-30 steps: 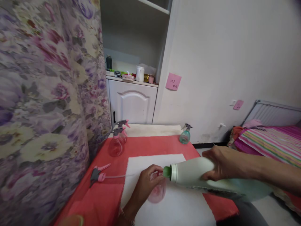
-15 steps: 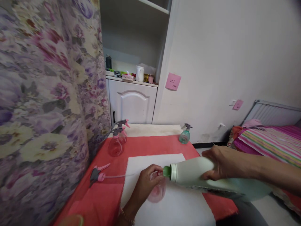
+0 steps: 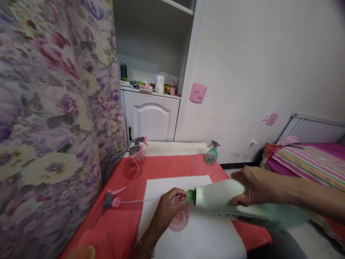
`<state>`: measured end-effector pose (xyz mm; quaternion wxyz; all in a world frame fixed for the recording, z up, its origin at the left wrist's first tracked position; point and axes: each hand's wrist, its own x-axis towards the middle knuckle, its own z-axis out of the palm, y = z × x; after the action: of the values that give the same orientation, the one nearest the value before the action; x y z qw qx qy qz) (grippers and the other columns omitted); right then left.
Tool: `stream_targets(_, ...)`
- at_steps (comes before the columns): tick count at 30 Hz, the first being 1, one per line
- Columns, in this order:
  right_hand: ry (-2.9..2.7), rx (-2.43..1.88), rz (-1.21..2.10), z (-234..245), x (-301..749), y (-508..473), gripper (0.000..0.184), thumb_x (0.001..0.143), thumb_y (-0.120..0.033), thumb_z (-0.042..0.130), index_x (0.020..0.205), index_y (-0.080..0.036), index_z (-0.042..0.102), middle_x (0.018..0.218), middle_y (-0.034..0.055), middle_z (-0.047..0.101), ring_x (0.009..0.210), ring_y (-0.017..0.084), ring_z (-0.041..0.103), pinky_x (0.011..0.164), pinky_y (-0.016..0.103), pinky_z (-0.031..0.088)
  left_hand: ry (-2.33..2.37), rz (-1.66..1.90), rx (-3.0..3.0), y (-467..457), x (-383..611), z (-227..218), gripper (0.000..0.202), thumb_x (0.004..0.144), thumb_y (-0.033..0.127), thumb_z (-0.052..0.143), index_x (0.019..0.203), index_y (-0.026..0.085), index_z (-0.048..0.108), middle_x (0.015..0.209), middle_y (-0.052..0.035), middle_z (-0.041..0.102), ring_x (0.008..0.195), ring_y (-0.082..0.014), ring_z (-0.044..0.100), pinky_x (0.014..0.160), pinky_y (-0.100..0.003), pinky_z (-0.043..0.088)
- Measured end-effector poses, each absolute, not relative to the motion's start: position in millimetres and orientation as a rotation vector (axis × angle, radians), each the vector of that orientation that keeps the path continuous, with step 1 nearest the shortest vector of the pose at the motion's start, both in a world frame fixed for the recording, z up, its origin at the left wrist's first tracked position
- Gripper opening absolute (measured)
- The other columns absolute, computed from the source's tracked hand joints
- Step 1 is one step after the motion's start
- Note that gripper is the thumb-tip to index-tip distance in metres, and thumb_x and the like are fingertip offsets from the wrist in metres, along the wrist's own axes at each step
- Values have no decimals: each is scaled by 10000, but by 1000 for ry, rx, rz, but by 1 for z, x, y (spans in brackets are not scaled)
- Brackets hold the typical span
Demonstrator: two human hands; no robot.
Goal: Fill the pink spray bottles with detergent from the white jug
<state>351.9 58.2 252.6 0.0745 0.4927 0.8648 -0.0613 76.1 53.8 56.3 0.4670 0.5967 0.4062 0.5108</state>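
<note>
My left hand (image 3: 172,207) is closed around the neck of a clear pink spray bottle (image 3: 180,220) that stands on the white cloth with its top off. My right hand (image 3: 246,187) grips a large pale green jug (image 3: 215,196), tipped on its side. The jug's green spout (image 3: 191,196) meets the mouth of the pink bottle; whether liquid is flowing I cannot make out. A grey and pink spray head (image 3: 111,201) with a long tube lies to the left, its tube reaching over the white cloth (image 3: 194,237).
Two pink spray bottles (image 3: 132,167) stand at the table's back left, and a green spray bottle (image 3: 211,155) at the back right. A red cloth (image 3: 172,165) covers the table. The floral curtain (image 3: 54,126) hangs left; a bed (image 3: 309,158) is right.
Almost nothing differs. Both hands, the jug and the pink bottle hold the same positions; the whole view has shifted very slightly.
</note>
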Motion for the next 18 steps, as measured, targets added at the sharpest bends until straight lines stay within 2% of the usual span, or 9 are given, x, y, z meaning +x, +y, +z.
stream_targets(18,2574,1491,-206,255,349,58,365,714,-552,696,776,-197,646,668,55,694,583,197,635,504,257,384,1005,1256,1474,54,76,54,149,750,248,721,888,193,703,905,-42,718,913,-215,636,846,-296,465)
